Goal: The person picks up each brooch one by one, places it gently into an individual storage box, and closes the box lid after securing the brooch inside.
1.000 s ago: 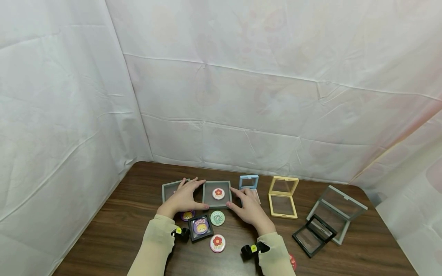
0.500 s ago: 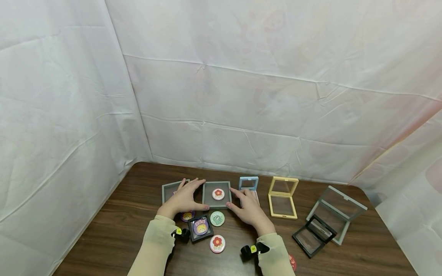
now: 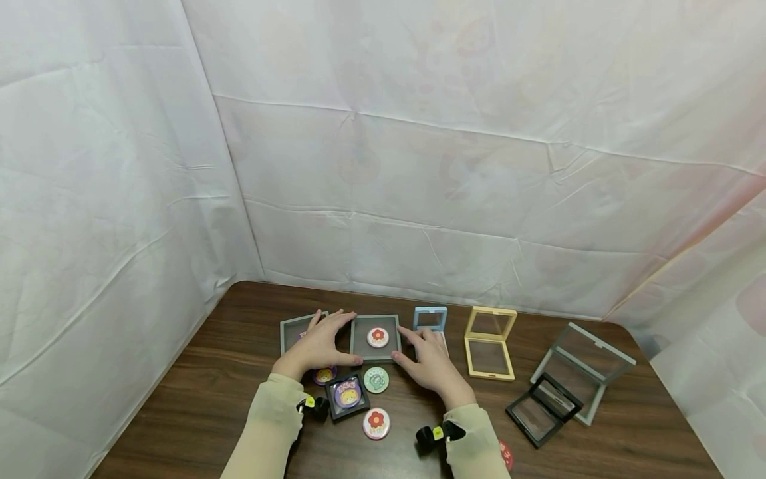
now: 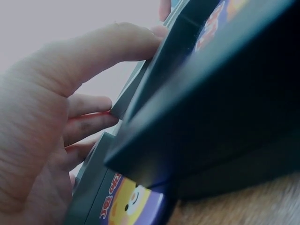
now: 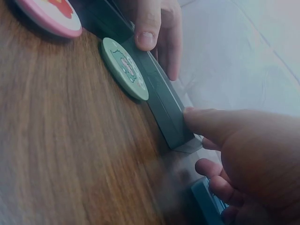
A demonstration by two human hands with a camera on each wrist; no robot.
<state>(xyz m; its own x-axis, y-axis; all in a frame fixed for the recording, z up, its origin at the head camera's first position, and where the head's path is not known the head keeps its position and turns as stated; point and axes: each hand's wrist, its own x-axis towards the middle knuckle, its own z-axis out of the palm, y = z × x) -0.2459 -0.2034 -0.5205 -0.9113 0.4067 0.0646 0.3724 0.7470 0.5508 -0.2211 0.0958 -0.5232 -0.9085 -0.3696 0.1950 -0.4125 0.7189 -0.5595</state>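
A square grey case (image 3: 362,348) holding a badge with a red flower (image 3: 378,337) lies between the two hands. My left hand (image 3: 317,343) grips its left side, index finger at the far corner and thumb at the near edge. On the right side, my right hand (image 3: 433,367) holds it with the thumb at the near corner and the index finger along the edge. The right wrist view shows the right thumb against the case (image 5: 164,105), beside a green badge (image 5: 125,70). Part of another grey case (image 3: 288,334) is hidden under the left hand.
Nearer the front are a black case with a purple badge (image 3: 348,394), a green badge (image 3: 376,380) and a flower badge (image 3: 376,424). Rightward stand a blue case (image 3: 429,311), a yellow case (image 3: 490,375), a black case (image 3: 530,436) and a large grey case (image 3: 589,418).
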